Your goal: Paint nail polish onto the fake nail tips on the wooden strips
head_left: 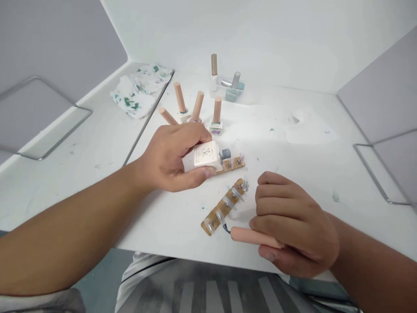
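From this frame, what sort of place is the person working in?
Probably a nail-art practice station at a white partitioned desk. The right hand holds a polish brush to false nail tips on a strip; polish bottles stand behind, beside a stained tissue.

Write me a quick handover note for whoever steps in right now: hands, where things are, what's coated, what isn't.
Left hand: holds a white polish bottle above the table, by a wooden strip of nail tips.
Right hand: grips the brush cap, bristle at the lowest tip of the second nail strip lying flat.
Behind: four capped bottles, two more farther back, stained cloth left.
Done: cannot tell which tips are coated; they look clear-grey.
Left: probably the remaining tips on that strip.
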Tool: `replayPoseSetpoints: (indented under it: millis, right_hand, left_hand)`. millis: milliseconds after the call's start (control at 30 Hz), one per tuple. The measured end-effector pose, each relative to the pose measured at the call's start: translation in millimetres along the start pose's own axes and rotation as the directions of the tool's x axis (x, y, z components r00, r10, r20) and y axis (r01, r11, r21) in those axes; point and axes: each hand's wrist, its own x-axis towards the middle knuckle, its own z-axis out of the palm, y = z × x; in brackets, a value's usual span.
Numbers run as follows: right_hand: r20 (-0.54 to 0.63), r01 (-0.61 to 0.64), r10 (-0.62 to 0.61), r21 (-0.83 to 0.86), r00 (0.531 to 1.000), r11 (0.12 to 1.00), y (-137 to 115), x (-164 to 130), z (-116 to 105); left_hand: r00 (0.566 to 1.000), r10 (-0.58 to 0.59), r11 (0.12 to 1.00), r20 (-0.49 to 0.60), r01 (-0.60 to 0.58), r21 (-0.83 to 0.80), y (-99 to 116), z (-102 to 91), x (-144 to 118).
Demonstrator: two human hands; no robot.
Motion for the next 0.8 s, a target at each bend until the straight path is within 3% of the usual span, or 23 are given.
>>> replayPoseSetpoints:
  millis: [333,533,633,700,800]
  right_hand:
    - [-0.158,-0.041,0.028,-0.078,0.987,0.996,1,0,-10]
    - [-0.28,0.013,-0.053,-0.141,0.959,0.99,14,-2,-12]
    - [-0.4,0.006,-0.052,-0.115,0.915,0.993,21,-5,-7]
    - [-0.491,-0.029,0.009,-0.035,0.871,0.999,25,-9,-1]
    - [-0.57,-0.112,0.18,0.153,0.802,0.982,27,-13,6]
  left_hand:
    - [1.0,-0.014,0.996,-0.019,0.012,-0.092,-4,-0.5,-3]
    - [0.998,-0.047,0.99,-0.031,0.043,-0.133,-9,-0.8,-7]
    - [0.996,-0.052,0.995,-0.072,0.046,-0.091,-2,-7.8,-8]
    - [0.986,-0.136,0.986,-0.097,0.126,-0.108,5,-15.7,-11]
    - [0.989,-0.145,0.981,-0.002,0.144,-0.13,15,-26.5,-24]
